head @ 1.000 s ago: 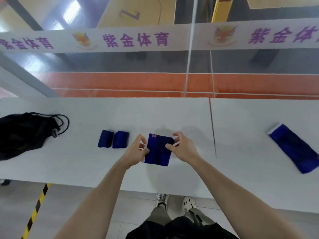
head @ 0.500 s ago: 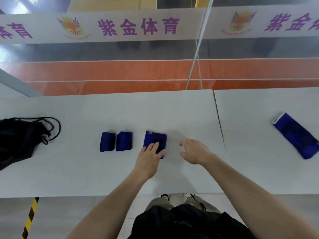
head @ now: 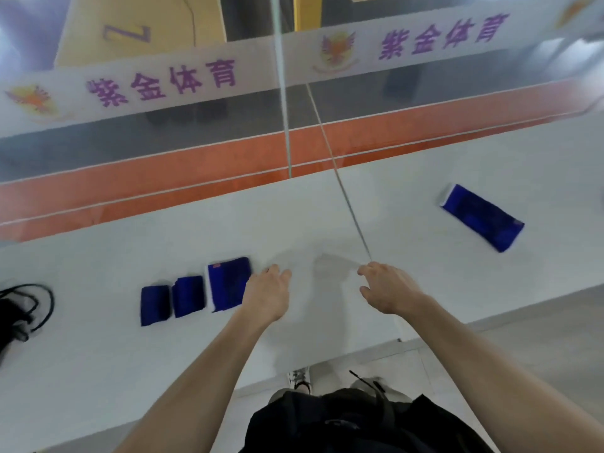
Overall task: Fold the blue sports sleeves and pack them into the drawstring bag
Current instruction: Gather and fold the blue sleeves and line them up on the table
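Three folded blue sleeves lie in a row on the white table [head: 98,371]: a small one [head: 155,305], a second small one [head: 189,295], and a larger one [head: 227,283] with a white edge and a red tag. My left hand [head: 268,294] hovers just right of the larger one, fingers relaxed, holding nothing. My right hand [head: 385,287] is further right, empty, fingers loosely curled. An unfolded blue sleeve [head: 482,217] lies flat at the far right. The black drawstring bag [head: 14,313] shows only partly at the left edge.
A seam [head: 356,223] runs between the two white table tops. Beyond the far edge is a glass barrier with a white banner [head: 196,83] and an orange court floor. The near edge runs above my shoes [head: 299,377].
My left hand has come off the larger folded sleeve and now sits to its right. My right hand has moved right. The view has swung and tilted toward the right.
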Tool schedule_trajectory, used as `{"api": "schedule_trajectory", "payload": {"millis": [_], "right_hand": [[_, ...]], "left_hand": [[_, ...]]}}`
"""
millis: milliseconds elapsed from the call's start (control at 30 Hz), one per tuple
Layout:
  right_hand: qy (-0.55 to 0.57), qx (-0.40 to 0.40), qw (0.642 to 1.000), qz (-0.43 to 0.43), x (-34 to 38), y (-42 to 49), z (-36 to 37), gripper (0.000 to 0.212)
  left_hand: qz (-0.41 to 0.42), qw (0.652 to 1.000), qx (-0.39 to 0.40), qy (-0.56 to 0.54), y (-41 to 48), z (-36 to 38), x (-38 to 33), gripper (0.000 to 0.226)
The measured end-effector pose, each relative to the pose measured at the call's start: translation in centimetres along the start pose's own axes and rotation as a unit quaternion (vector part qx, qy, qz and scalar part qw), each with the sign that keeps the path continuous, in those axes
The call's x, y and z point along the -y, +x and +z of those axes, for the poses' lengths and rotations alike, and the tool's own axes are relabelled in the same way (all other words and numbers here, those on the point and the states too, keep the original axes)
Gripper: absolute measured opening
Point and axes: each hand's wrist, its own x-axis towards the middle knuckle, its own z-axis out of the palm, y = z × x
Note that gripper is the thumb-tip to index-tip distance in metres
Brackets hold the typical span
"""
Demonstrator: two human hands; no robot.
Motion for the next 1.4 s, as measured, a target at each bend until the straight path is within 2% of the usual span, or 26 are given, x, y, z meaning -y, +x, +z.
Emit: {"api": "schedule_trajectory", "payload": {"millis": [167, 267, 533, 700, 867, 933, 1000, 1133, 1200, 1267, 1333, 1400], "right_hand": [[0.051, -0.032, 0.995, 0.074, -10.3, -5.2, 1.4, 0.039], [0.071, -0.040, 0.991, 0.109, -17.6, -8.9, 2.6, 0.037], [0.115, -0.053, 0.979, 0.161, -34.7, -15.8, 3.9, 0.034], [0.138, -0.074, 0.972, 0.174, -41.7, -15.1, 2.7, 0.033], [0.153, -0.092, 0.967, 0.180, -47.7, -12.6, 0.7, 0.041], [0.163, -0.097, 0.963, 0.189, -50.5, -11.6, 0.4, 0.041], [0.171, -0.079, 0.959, 0.211, -53.5, -10.8, -0.2, 0.041], [0.194, -0.055, 0.950, 0.237, -59.0, -9.4, -1.8, 0.042], [0.199, -0.057, 0.948, 0.241, -61.3, -8.5, -2.8, 0.042], [0.196, -0.052, 0.949, 0.241, -63.2, -7.8, -3.8, 0.042], [0.193, -0.048, 0.953, 0.230, -65.1, -6.9, -4.7, 0.042], [0.194, -0.049, 0.956, 0.213, -67.0, -6.0, -5.3, 0.042]], "left_hand": [[0.124, 0.990, 0.023, 0.065, 2.8, -2.9, -11.5, 0.049], [0.148, 0.985, 0.037, 0.077, 4.1, -3.7, -19.4, 0.049], [0.184, 0.980, 0.076, 0.007, 6.9, -3.8, -37.8, 0.045], [0.170, 0.984, 0.054, -0.004, 11.1, -5.0, -43.4, 0.048], [0.129, 0.991, -0.029, -0.033, 18.9, -5.4, -47.2, 0.061], [0.098, 0.994, -0.018, -0.052, 22.2, -5.0, -48.8, 0.069], [0.086, 0.993, 0.028, -0.070, 24.9, -4.6, -50.8, 0.076], [0.142, 0.988, 0.051, -0.042, 27.4, -5.4, -56.9, 0.081], [0.185, 0.980, 0.069, -0.037, 28.5, -6.0, -60.1, 0.075], [0.189, 0.976, 0.083, -0.075, 29.5, -7.1, -62.6, 0.068], [0.172, 0.979, 0.052, -0.096, 30.7, -8.3, -64.2, 0.068], [0.189, 0.980, 0.008, -0.064, 31.7, -9.0, -65.6, 0.071]]}}
